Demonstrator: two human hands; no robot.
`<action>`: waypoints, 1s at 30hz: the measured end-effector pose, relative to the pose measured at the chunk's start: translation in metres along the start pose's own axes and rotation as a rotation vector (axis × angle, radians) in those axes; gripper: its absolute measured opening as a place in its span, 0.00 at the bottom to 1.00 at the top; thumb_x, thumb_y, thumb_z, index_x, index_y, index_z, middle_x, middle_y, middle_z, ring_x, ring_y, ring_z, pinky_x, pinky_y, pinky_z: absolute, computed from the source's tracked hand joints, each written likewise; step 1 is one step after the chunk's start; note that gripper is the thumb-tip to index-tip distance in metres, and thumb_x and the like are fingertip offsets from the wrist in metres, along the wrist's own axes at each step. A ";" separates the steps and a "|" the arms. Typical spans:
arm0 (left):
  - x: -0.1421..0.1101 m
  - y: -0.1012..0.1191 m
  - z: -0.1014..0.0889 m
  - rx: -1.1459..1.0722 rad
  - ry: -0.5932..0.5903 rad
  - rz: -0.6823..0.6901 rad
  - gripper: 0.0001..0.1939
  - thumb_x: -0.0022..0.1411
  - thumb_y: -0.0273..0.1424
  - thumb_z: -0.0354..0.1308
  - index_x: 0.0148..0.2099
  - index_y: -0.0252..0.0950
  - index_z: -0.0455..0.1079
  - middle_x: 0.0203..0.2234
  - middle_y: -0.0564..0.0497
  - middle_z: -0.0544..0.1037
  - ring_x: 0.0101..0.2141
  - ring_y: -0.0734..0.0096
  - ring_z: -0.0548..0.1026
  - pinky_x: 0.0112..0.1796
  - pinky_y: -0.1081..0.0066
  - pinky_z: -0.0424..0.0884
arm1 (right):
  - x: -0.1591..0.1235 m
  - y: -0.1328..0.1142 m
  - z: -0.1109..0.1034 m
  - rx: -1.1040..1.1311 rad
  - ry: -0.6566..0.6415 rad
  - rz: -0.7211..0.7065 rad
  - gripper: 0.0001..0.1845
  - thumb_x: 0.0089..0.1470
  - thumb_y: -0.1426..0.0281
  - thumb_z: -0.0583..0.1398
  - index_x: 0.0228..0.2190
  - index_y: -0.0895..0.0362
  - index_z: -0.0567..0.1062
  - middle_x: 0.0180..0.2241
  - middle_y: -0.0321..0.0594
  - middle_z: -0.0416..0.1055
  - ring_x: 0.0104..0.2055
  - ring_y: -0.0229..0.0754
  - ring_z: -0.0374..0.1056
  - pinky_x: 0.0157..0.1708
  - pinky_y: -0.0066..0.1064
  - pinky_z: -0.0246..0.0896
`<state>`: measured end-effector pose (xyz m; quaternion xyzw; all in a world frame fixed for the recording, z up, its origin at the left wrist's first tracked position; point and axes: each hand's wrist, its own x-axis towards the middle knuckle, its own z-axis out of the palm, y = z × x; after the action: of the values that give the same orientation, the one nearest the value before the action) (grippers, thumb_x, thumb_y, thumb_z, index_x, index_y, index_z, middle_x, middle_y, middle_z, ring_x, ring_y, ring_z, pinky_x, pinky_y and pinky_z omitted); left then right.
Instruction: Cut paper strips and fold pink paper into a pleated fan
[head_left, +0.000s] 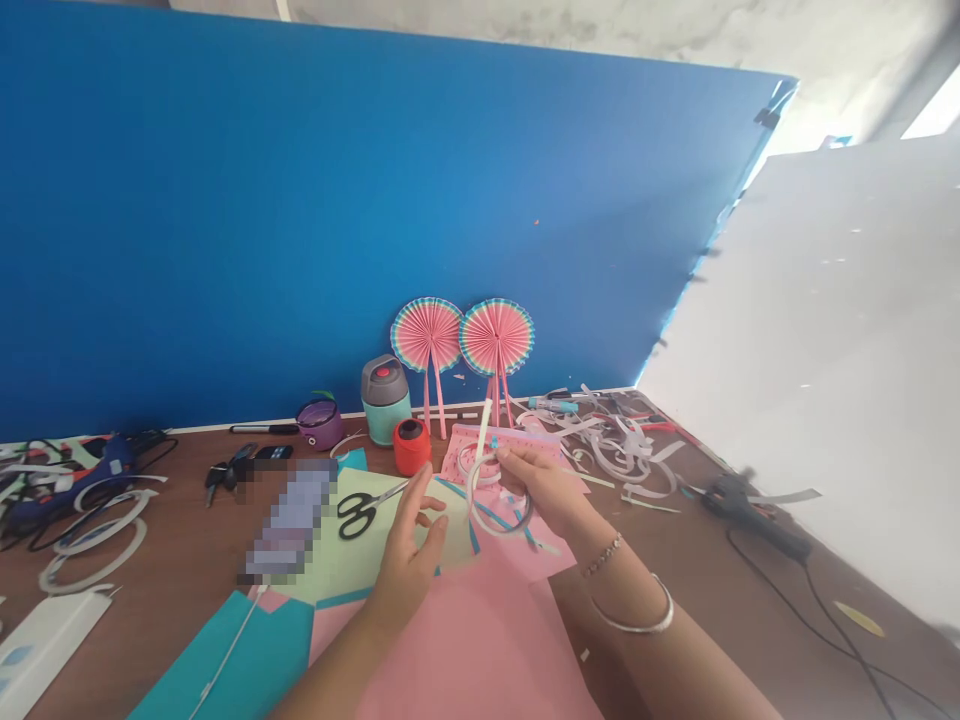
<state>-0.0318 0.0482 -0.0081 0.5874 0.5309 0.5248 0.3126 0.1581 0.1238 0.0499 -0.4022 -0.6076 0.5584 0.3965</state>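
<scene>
My right hand is closed on a roll of double-sided tape, holding it above pink paper, with a white strip of tape pulled up from the roll between its fingertips. My left hand hovers just left of the roll with fingers stretched apart, over a light green sheet and holding nothing. A large pink sheet lies under both forearms. Black-handled scissors rest on the green sheet, left of my left hand.
Two pink paper fans lean on the blue board. A teal cup, purple tub and red thread spool stand behind. Glue guns lie left and right. White paper strips pile at right.
</scene>
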 end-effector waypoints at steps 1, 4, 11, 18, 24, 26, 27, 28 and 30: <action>0.001 0.001 0.000 -0.074 -0.044 -0.044 0.29 0.63 0.37 0.51 0.65 0.47 0.51 0.49 0.47 0.72 0.39 0.69 0.73 0.43 0.62 0.71 | 0.000 0.000 0.005 0.027 -0.038 0.025 0.22 0.51 0.50 0.57 0.20 0.55 0.63 0.19 0.29 0.46 0.21 0.33 0.43 0.22 0.28 0.42; 0.004 0.003 0.000 -0.319 -0.157 -0.127 0.33 0.60 0.41 0.55 0.66 0.47 0.50 0.53 0.45 0.69 0.37 0.70 0.73 0.42 0.62 0.72 | 0.000 -0.002 0.017 0.067 -0.102 0.096 0.22 0.50 0.51 0.59 0.20 0.55 0.64 0.19 0.29 0.49 0.22 0.34 0.45 0.22 0.28 0.42; 0.005 0.011 -0.003 -0.544 -0.246 -0.268 0.41 0.55 0.41 0.62 0.66 0.42 0.48 0.43 0.42 0.74 0.39 0.62 0.74 0.33 0.67 0.72 | 0.003 -0.009 0.031 0.018 -0.257 0.121 0.21 0.51 0.51 0.59 0.24 0.57 0.71 0.19 0.29 0.50 0.22 0.33 0.45 0.22 0.28 0.42; 0.009 0.004 -0.001 -0.511 -0.135 -0.247 0.31 0.53 0.41 0.62 0.58 0.37 0.62 0.33 0.48 0.76 0.36 0.63 0.75 0.37 0.64 0.72 | 0.002 -0.015 0.038 -0.020 -0.245 0.055 0.23 0.53 0.54 0.57 0.17 0.57 0.64 0.18 0.32 0.59 0.23 0.35 0.56 0.26 0.28 0.52; 0.022 -0.014 -0.014 -0.326 0.394 -0.220 0.24 0.59 0.39 0.57 0.56 0.37 0.63 0.43 0.44 0.75 0.46 0.63 0.74 0.48 0.61 0.68 | 0.019 -0.007 0.005 -0.029 0.510 -0.108 0.15 0.55 0.57 0.52 0.27 0.56 0.68 0.24 0.39 0.66 0.28 0.41 0.63 0.29 0.32 0.59; 0.022 -0.014 -0.017 -0.228 0.433 -0.176 0.24 0.61 0.37 0.55 0.59 0.41 0.60 0.52 0.43 0.70 0.53 0.62 0.69 0.50 0.61 0.66 | 0.022 -0.006 -0.004 -0.153 0.521 -0.128 0.13 0.53 0.59 0.55 0.30 0.56 0.70 0.27 0.40 0.69 0.31 0.42 0.65 0.31 0.32 0.60; 0.021 -0.014 -0.018 -0.165 0.419 -0.144 0.23 0.62 0.36 0.54 0.59 0.42 0.60 0.54 0.43 0.69 0.54 0.61 0.67 0.51 0.61 0.66 | 0.022 -0.007 -0.005 -0.201 0.453 -0.114 0.13 0.52 0.59 0.56 0.31 0.56 0.71 0.27 0.40 0.70 0.30 0.42 0.66 0.30 0.32 0.61; 0.019 -0.013 -0.018 -0.098 0.395 -0.105 0.21 0.62 0.36 0.54 0.58 0.43 0.62 0.54 0.43 0.68 0.54 0.60 0.67 0.51 0.61 0.66 | 0.021 -0.007 -0.004 -0.227 0.356 -0.094 0.13 0.51 0.60 0.57 0.32 0.56 0.72 0.27 0.39 0.70 0.29 0.41 0.65 0.29 0.32 0.60; 0.016 -0.013 -0.015 0.024 0.327 -0.003 0.18 0.62 0.37 0.53 0.55 0.42 0.65 0.53 0.44 0.69 0.53 0.60 0.67 0.51 0.59 0.66 | 0.017 -0.009 0.002 -0.229 0.155 -0.061 0.12 0.52 0.61 0.56 0.30 0.56 0.73 0.25 0.37 0.69 0.26 0.39 0.63 0.26 0.30 0.58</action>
<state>-0.0518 0.0631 -0.0114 0.4970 0.5817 0.6068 0.2156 0.1493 0.1385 0.0591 -0.4682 -0.6466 0.4405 0.4107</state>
